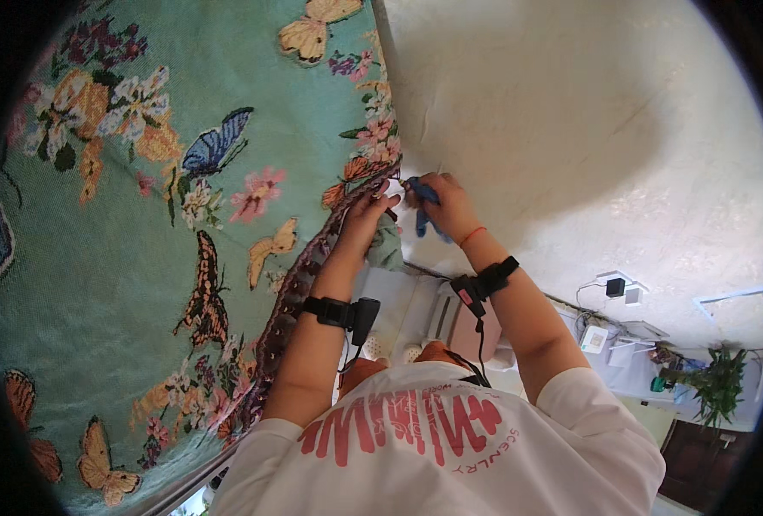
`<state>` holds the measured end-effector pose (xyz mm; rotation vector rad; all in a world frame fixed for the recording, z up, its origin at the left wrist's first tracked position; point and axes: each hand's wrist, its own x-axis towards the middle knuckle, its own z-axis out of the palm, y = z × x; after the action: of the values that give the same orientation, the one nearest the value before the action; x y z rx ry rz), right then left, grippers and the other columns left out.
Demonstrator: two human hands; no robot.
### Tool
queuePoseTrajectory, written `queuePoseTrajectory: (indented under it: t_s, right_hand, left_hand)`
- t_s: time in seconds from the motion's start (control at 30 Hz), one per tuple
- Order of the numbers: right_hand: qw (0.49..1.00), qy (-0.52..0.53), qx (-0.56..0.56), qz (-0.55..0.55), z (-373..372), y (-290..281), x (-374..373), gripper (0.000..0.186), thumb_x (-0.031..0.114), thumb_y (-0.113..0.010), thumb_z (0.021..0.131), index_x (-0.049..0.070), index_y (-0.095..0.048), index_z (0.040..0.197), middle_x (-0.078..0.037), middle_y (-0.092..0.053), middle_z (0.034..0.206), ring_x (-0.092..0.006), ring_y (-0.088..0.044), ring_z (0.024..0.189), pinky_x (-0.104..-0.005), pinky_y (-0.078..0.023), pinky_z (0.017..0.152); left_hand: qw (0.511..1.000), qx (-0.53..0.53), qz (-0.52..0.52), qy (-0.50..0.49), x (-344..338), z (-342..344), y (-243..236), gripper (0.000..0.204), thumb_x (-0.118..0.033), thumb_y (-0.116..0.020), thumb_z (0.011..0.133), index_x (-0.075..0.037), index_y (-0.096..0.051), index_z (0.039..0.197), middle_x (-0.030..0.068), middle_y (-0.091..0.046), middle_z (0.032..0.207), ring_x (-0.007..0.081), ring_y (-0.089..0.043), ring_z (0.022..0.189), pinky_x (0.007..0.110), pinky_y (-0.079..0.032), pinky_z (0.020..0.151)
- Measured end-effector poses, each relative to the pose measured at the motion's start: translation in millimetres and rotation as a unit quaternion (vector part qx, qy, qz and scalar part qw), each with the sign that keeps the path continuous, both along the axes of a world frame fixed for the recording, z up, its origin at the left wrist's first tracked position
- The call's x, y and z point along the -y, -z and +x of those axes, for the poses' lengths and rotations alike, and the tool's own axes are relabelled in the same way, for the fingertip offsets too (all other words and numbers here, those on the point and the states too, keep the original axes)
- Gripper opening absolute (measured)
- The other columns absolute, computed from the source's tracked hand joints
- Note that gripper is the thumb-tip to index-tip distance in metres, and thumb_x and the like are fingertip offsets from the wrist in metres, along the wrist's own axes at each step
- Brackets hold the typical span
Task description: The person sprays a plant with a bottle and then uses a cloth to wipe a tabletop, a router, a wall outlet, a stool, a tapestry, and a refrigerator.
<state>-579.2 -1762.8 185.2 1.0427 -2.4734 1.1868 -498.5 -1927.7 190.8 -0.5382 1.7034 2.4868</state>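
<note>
A green cloth (304, 129) patterned with butterflies and flowers spreads over the left side, edged with a dark purple lace trim (321, 236). At the corner of this trim is my left hand (367, 211), its fingers bent and closed together; what they pinch is too small to make out. Close beside it, my right hand (447, 205) grips blue-handled pliers (422, 189). The pliers' tip points toward the left fingertips, and its jaws are barely visible.
A pale wall (553, 112) rises beyond the cloth's right edge. A pinkish seat or box (474, 331) stands below my right forearm. Farther right are a black plug (614, 287), a white device (594, 339), a green plant (721, 385) and a dark brown door (699, 460).
</note>
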Motion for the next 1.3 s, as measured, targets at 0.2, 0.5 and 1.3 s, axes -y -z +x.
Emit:
queuePoseTrajectory:
  t_s: [0.2,0.5,1.3]
  right_hand:
    - [0.99,-0.068,0.074,-0.101,20.1,-16.3,10.3,0.035,-0.002,-0.061,0.07,0.006,-0.058,0.104,-0.016,-0.059,0.095,-0.0334,-0.056,0.088,-0.039,-0.047,0.077]
    - [0.998,-0.002,-0.03,-0.063,22.8,-30.1,10.5,0.031,-0.002,-0.059,0.068,0.006,-0.06,0.098,-0.016,-0.059,0.092,-0.0353,-0.055,0.088,-0.0401,-0.046,0.077]
    - [0.985,-0.045,0.113,-0.12,40.8,3.2,24.2,0.033,-0.01,-0.05,0.069,0.008,-0.061,0.095,-0.01,-0.061,0.085,-0.0256,-0.059,0.078,-0.0344,-0.048,0.07]
  left_hand:
    - [0.996,-0.074,0.035,0.036,5.0,11.8,6.2,0.039,-0.024,-0.055,0.088,-0.013,-0.051,0.125,0.0047,-0.057,0.113,0.0118,-0.057,0.085,0.027,-0.052,0.067]
    - [0.997,-0.069,0.031,0.016,7.8,23.7,8.3,0.036,-0.018,-0.048,0.091,-0.007,-0.048,0.125,0.0075,-0.058,0.107,0.0157,-0.061,0.074,0.029,-0.052,0.066]
    - [0.906,-0.098,-0.368,-0.185,7.0,54.7,26.6,0.047,-0.016,-0.065,0.078,0.0,-0.047,0.119,0.0079,-0.056,0.096,0.02,-0.052,0.095,0.033,-0.04,0.087]
